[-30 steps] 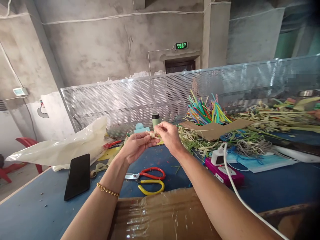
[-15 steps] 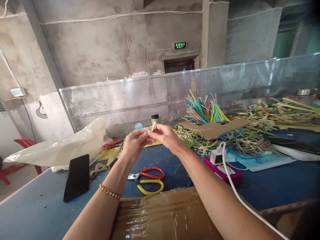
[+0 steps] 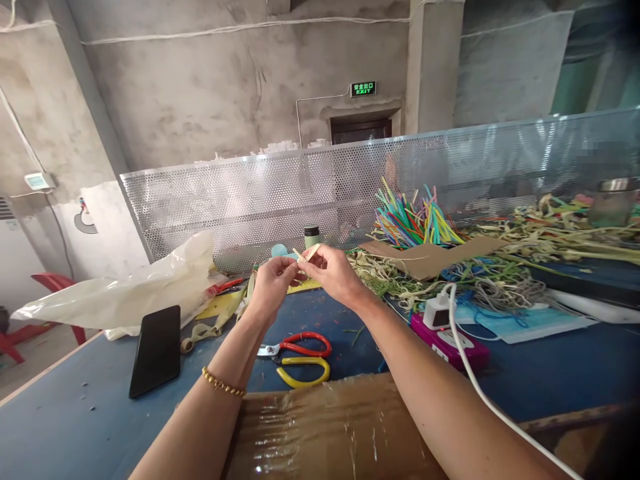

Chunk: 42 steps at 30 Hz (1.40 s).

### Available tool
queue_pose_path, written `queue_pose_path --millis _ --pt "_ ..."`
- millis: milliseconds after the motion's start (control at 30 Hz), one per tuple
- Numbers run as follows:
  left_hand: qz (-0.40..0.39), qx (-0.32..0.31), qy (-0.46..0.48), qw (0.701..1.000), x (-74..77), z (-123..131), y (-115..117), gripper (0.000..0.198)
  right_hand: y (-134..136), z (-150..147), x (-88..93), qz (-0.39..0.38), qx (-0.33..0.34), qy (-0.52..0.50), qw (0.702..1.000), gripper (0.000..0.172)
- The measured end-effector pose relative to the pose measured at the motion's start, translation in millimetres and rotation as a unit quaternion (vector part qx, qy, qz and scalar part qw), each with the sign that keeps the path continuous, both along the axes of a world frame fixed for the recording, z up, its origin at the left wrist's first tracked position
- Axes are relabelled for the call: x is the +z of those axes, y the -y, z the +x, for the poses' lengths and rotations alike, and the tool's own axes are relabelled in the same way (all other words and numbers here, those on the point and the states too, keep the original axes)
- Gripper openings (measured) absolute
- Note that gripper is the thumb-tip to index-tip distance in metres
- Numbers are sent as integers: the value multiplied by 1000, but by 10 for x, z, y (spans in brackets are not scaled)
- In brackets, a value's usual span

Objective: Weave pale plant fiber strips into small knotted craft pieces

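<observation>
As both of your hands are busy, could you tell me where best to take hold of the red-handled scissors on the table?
Take the red-handled scissors by the handle loop, coming from the right and above: they lie flat on the blue table, loop to the right, blades pointing left. The left hand and right hand pinch a pale strip.

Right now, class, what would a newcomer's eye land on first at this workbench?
The left hand and right hand pinch a pale strip together above the blue table. Bright coloured strips fan out behind, to the right; red and yellow scissors lie below the hands.
</observation>
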<state>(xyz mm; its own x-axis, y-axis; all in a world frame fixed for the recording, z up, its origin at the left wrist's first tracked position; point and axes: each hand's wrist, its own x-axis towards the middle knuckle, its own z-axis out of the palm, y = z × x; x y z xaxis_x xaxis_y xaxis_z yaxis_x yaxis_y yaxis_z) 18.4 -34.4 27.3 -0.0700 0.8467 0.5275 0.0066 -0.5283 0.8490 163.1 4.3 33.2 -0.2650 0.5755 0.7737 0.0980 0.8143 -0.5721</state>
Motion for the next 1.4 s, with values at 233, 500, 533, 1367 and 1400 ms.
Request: queue_pose_path --millis 233,500,533,1367,1400 --pt "-75 -141 39 986 19 -31 15 24 1 22 17 6 17 29 999 16" --pt "-76 -167 40 982 0 -68 -6 22 28 59 57 0 0 52 999 15" --pt "-76 -166 42 982 1 -67 -6 22 43 58 64 -3 -6 52 999 14" --pt "28 -52 -11 998 -9 -71 -76 20 21 -26 -13 -100 113 -44 988 23" --pt "21 -55 10 998 -14 -82 -87 18 26 -18 -6 -108 107 -42 987 23"
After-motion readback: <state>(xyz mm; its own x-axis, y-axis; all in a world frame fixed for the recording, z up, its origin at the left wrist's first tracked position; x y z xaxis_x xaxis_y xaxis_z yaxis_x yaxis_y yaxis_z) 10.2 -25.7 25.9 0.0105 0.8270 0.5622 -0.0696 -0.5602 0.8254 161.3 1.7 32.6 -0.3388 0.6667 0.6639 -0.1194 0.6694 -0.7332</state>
